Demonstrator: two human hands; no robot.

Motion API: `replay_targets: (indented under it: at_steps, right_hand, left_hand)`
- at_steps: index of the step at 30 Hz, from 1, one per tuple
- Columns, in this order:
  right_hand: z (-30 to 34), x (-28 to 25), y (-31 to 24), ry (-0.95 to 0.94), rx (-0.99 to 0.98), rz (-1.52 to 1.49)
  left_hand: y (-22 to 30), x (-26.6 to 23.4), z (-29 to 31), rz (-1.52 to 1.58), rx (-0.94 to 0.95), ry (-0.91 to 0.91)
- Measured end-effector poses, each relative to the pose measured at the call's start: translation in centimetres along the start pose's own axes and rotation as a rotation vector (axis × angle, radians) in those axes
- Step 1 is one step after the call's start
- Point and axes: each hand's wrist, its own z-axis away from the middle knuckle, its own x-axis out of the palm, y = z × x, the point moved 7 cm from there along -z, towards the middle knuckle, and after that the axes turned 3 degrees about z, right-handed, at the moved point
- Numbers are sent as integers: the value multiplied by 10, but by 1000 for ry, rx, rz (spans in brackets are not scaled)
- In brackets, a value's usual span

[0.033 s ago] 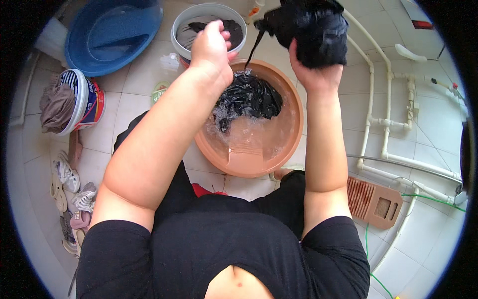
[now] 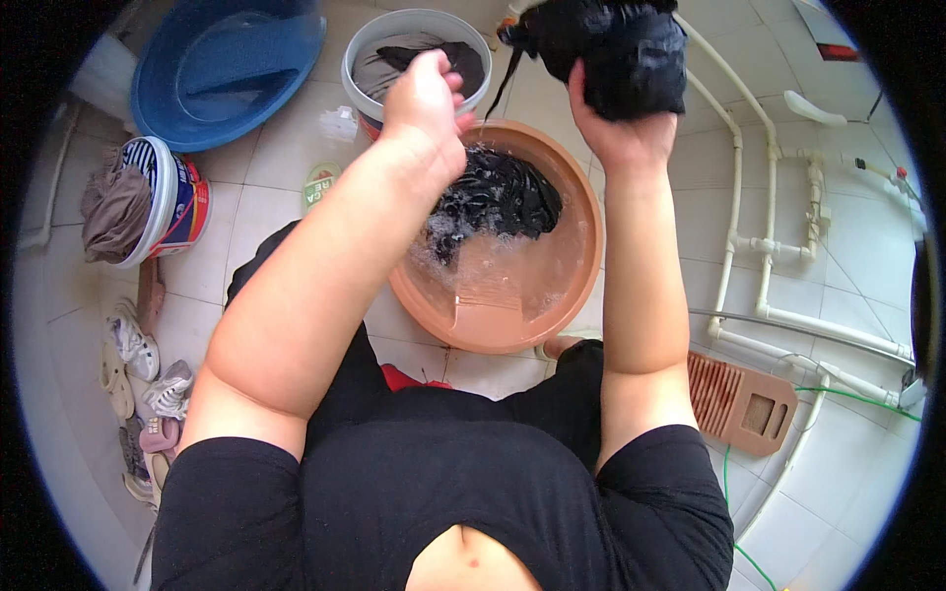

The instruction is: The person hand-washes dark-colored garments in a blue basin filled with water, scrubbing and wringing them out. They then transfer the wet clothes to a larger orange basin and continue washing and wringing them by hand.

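Note:
My right hand (image 2: 625, 133) is raised beyond the basin's far right side, gripping a bunched black garment (image 2: 616, 59) from which a thin strap hangs. Over the basin's far left edge is my left hand (image 2: 426, 108), its fingers loosely curled and slightly apart, with nothing visible in them. More black clothing (image 2: 507, 192) lies wet in the orange-brown basin (image 2: 588, 266), among foamy water. A ridged washboard section (image 2: 488, 317) shows at the basin's near side. Just past my left hand stands a white bucket (image 2: 352, 61) with grey and dark cloth inside.
A large blue basin (image 2: 158, 108) sits far left. Below it, a bucket (image 2: 187, 212) has brown cloth over its rim, with several shoes (image 2: 138, 345) along the left wall. White pipes (image 2: 737, 187) run along the right wall, near a brown washboard (image 2: 734, 399) and a green hose (image 2: 857, 396).
My right hand has risen slightly with the black garment. My left hand has barely shifted, and the whole view has moved a little.

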Motion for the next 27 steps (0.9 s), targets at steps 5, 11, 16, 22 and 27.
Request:
replay_targets:
  at_steps: [5, 11, 16, 22, 27]
  right_hand:
    - [-68, -31, 46, 261, 86, 603]
    - [5, -221, 11, 1054, 280, 1435]
    - [83, -340, -4, 740, 446, 2163]
    - [152, -322, 78, 575, 840, 2299]
    - [207, -326, 117, 395, 1090, 2176]
  left_hand:
    - [-14, 5, 7, -18, -97, -35]
    - [-13, 6, 4, -6, -95, -73]
    - [-15, 9, 6, -1, -118, -159]
    - [-29, 16, 2, -21, -202, -199]
    - [-35, 31, 5, 5, -249, -284]
